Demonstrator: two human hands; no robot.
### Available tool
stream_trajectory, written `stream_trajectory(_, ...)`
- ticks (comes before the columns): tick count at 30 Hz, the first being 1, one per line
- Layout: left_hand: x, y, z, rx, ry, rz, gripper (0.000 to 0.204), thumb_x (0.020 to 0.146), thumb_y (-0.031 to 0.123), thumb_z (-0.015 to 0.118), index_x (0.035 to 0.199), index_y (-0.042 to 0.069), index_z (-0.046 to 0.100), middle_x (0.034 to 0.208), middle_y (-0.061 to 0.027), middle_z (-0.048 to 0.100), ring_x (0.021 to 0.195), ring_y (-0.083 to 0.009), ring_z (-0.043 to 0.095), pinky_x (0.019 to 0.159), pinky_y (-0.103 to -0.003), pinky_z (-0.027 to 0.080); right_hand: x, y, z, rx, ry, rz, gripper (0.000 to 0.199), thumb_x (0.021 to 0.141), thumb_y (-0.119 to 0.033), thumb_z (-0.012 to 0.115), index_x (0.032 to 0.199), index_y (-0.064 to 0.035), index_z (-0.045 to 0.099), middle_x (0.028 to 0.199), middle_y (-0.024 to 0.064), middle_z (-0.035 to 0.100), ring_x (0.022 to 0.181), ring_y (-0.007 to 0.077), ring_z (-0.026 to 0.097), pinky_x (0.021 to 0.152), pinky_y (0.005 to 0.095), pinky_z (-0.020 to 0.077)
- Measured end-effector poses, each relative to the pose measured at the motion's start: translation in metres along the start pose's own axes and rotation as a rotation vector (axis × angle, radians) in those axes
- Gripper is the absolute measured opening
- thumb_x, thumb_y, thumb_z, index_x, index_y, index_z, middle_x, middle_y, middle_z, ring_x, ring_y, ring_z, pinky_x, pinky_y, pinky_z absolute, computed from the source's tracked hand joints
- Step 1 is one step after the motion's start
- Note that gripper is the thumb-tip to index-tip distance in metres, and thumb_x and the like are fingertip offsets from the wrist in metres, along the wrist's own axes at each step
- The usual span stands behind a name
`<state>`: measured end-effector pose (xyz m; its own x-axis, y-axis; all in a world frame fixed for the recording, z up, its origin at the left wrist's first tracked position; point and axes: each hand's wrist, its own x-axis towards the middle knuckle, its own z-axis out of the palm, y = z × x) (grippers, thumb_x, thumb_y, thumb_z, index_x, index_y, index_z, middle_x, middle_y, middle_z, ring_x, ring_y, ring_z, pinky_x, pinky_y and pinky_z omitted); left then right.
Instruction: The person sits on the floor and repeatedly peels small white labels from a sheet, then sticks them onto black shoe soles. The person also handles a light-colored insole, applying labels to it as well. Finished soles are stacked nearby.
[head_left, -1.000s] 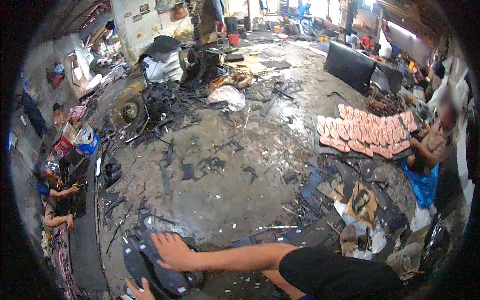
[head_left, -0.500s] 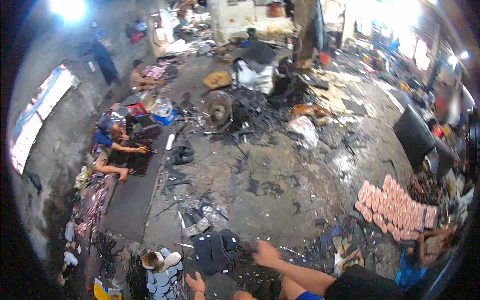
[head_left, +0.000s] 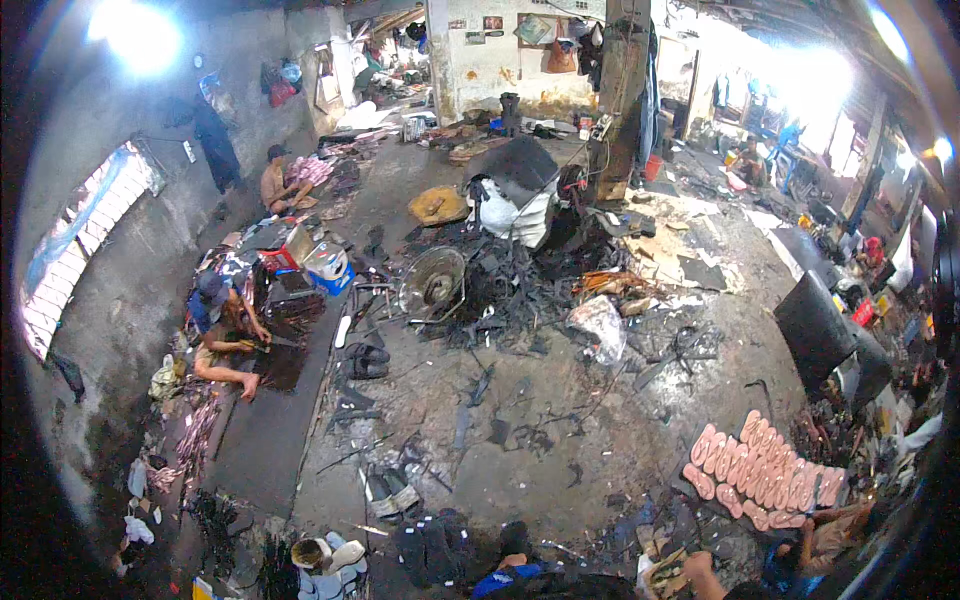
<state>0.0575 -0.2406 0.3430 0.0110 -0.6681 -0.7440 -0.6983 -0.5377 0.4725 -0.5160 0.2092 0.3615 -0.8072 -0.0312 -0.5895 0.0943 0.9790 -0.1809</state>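
My right hand (head_left: 699,572) is at the lower edge, right of the middle, with its fingers curled in. It is beside a small heap of tan and brown scraps (head_left: 662,572); whether it grips anything is hidden. My left hand is out of view. At the bottom middle lies blue cloth (head_left: 508,577) with a dark rounded shape (head_left: 514,540) above it. Left of that are dark flat pieces (head_left: 432,550) with small white marks. Farther left, pale grey curved pieces (head_left: 335,580) lie by a round brown-topped container (head_left: 308,553).
Rows of pink sole-shaped pieces (head_left: 765,470) lie on the right. A person (head_left: 215,320) works over a dark board (head_left: 258,440) on the left; another sits farther back. A metal basin (head_left: 433,283), black scraps and a pillar (head_left: 622,110) stand mid-room.
The view has tilted upward, so things sit lower in the picture. My right hand has moved right, from beside the dark pieces to the tan scraps. My left hand has left view.
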Motion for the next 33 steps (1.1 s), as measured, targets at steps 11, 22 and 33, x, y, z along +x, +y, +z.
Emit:
stream_trajectory(11, 0.231, 0.247, -0.187, -0.656, 0.113, 0.437, 0.028, 0.095, 0.02, 0.067, 0.115, 0.001, 0.067, 0.097, -0.0104, 0.072, 0.083, -0.0192, 0.065, 0.075, -0.033, 0.055, 0.04, -0.174, 0.16, -0.273, -0.211, -0.395, 0.049, 0.087, -0.053, 0.063, 0.101, -0.0077, 0.075, 0.101, 0.0174, 0.074, 0.094, 0.0353, 0.071, 0.079, 0.0474, 0.0554)
stream_trajectory(22, 0.333, 0.548, -0.076, 0.082, -0.178, 0.584, 0.025, 0.097, 0.012, 0.06, 0.121, 0.003, 0.065, 0.088, -0.0063, 0.067, 0.075, -0.0205, 0.062, 0.062, -0.034, 0.054, 0.012, -0.544, -0.017, 0.282, 0.127, -0.491, 0.035, 0.085, -0.027, 0.062, 0.105, 0.0, 0.072, 0.101, 0.0239, 0.072, 0.099, 0.0361, 0.071, 0.086, 0.0447, 0.0553)
stream_trajectory(33, 0.42, 0.875, -0.006, 0.157, -0.418, 0.726, 0.026, 0.096, 0.012, 0.062, 0.12, 0.003, 0.066, 0.091, -0.0081, 0.068, 0.077, -0.0216, 0.063, 0.063, -0.036, 0.054, -0.007, -0.549, 0.112, 0.579, 0.158, 0.109, 0.037, 0.083, -0.034, 0.064, 0.103, -0.0052, 0.075, 0.103, 0.0232, 0.073, 0.1, 0.0391, 0.07, 0.089, 0.045, 0.0548)
